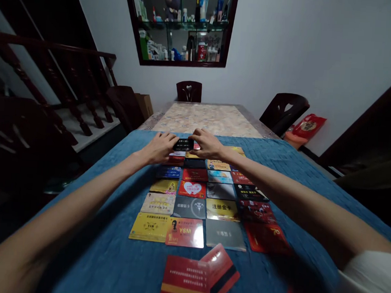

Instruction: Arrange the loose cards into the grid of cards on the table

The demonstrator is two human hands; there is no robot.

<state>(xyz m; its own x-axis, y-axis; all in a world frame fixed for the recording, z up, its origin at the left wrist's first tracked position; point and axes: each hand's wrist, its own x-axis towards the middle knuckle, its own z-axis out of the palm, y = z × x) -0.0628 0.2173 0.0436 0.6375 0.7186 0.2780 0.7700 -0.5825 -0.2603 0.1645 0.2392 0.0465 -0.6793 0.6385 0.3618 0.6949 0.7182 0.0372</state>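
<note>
Both of my arms reach forward over rows of plastic cards on a blue cloth. A black card (184,144) with light lettering is held by its two sides at the far end of the rows. My left hand (160,148) grips its left edge, fingers closed. On its right edge, the thumb and fingers of my right hand (207,144) pinch it. Nearer cards include a yellow YSM card (150,227), a red YSM card (186,232), a grey card (226,234) and a dark red card (267,238). My hands partly hide the farthest cards.
Two overlapping red cards (189,282) lie apart at the near edge. The blue cloth (108,247) covers the near part of a stone-patterned table (211,116). Chairs (281,110) stand around it. A wooden railing (55,49) is on the left, and a lit shelf niche (183,65) is in the wall.
</note>
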